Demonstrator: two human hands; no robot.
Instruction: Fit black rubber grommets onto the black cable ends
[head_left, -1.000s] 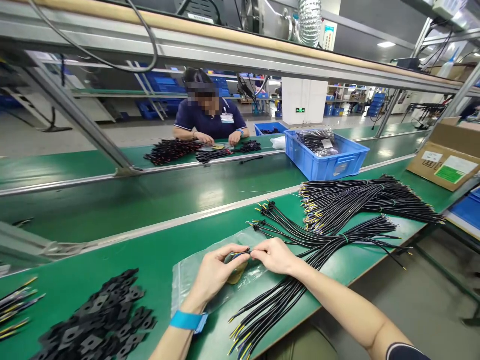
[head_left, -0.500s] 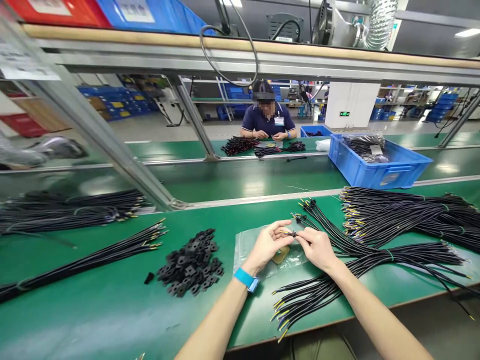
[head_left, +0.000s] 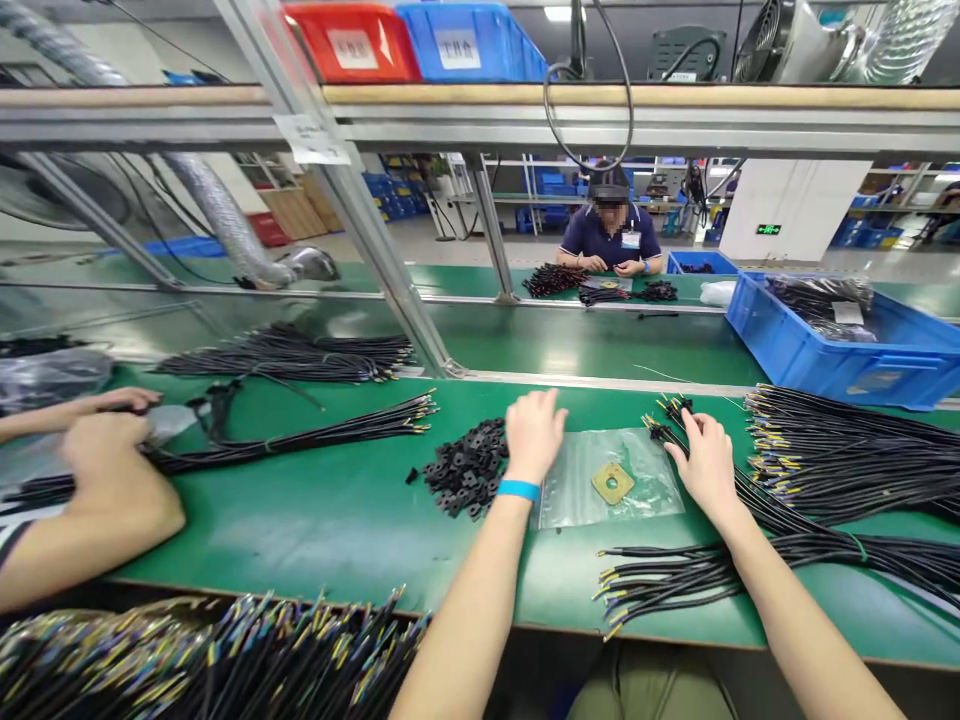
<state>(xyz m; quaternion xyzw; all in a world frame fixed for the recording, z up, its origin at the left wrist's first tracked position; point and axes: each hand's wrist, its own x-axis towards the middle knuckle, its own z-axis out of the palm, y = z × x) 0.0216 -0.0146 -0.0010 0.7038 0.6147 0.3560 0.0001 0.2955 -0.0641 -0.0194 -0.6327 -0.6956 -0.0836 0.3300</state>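
My left hand (head_left: pixel 534 435) is over the right edge of a pile of small black square pieces with holes (head_left: pixel 465 468). Its back faces me, the fingers are bent downward and a little apart, and no held thing shows; the fingertips are partly hidden. At the tips of a bundle of black cables (head_left: pixel 769 505), my right hand (head_left: pixel 706 462) rests with thumb and forefinger apart. Black pieces (head_left: pixel 660 428) sit near those yellow-tipped ends. Between my hands lies a clear plastic bag (head_left: pixel 564 500) with a tan square plate with a hole (head_left: pixel 613 483) on it.
More black cables lie at the right (head_left: pixel 840 450) and front (head_left: pixel 667 590). A blue bin (head_left: pixel 847 365) stands behind. At left, a neighbour's arms (head_left: pixel 112 480) are beside a cable bundle (head_left: pixel 330 432). Many cable ends (head_left: pixel 225 650) crowd the front left. A metal post (head_left: pixel 375 250) rises behind; a co-worker (head_left: pixel 609 235) sits opposite.
My hands were together over the bag, pinching a cable end with a black piece. They have parted, left to the pile and right to the bundle. The view has swung left.
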